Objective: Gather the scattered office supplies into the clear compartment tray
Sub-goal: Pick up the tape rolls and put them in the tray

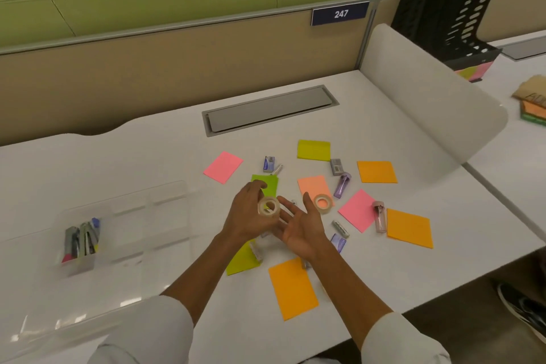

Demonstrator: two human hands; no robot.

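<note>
The left hand (248, 213) grips a clear tape roll (268, 207) above the bench (133, 162). The right hand (298, 230) lies open, palm up, apparently empty. A second tape roll (322, 203) rests beside it.

Evenly and rather softly lit from overhead, with no hard shadows; only faint grey shading under the left hand (251, 213) and the right hand (298, 230) on the white desk (147, 162). Slightly soft throughout, with some motion blur on the fingers and on the tape roll (268, 206) at the left hand's fingertips. Pale glare streaks on the clear compartment tray (124, 216) left of the hands. Bowed by wide-angle distortion toward the edges, most clearly along the partition lines far beyond the hands.
</note>
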